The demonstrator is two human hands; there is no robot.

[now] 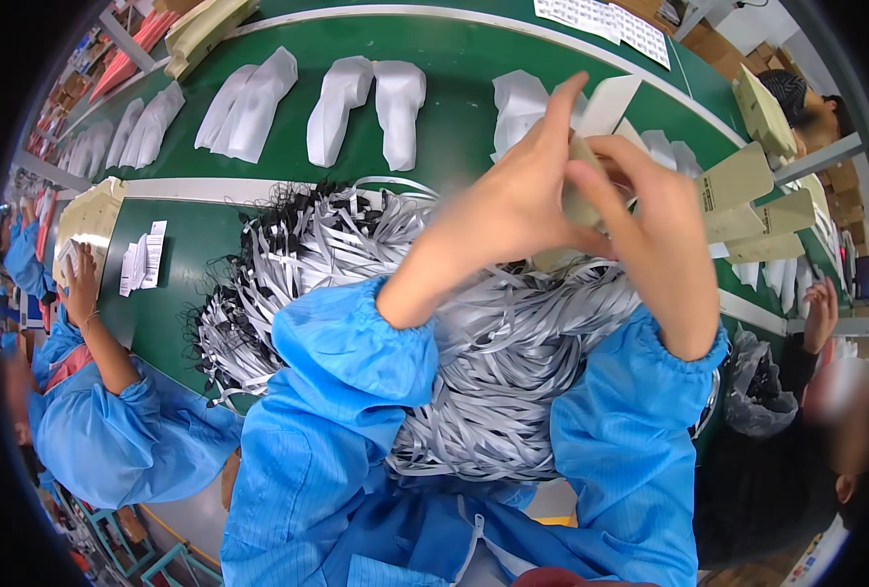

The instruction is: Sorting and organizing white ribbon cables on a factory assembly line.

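**Both hands closed on a small beige piece above the strap pile**

Nearest the camera, two forearms in blue sleeves [356, 391] rose from the lower edge. Beneath them lay a big heap of grey straps [493, 342] with black ends, spread across the green table [454, 117].

Above that heap the left hand [512, 210] and the right hand [649, 230] met. Between them sat a small beige piece [579, 186], mostly hidden by the fingers. The left hand's grip pinched it from the left, the forefinger stretched up past its top edge. The right hand's grip was clenched round its right side, fingertips curled over the front. The piece was held in the air, clear of the table, just above the straps' far edge.

To the left, another person in a blue coat [111, 421] rested a hand on a stack of beige pieces [87, 220], with small white paper slips [143, 259] just beside it. To the right, a person in dark clothing [796, 460] raised a hand near a grey plastic bag [757, 386].

Farther off, white moulded parts [356, 108] lay in pairs in a row along the table. Beige card pieces [747, 181] stood at the right, and white printed sheets [601, 20] lay at the far edge.
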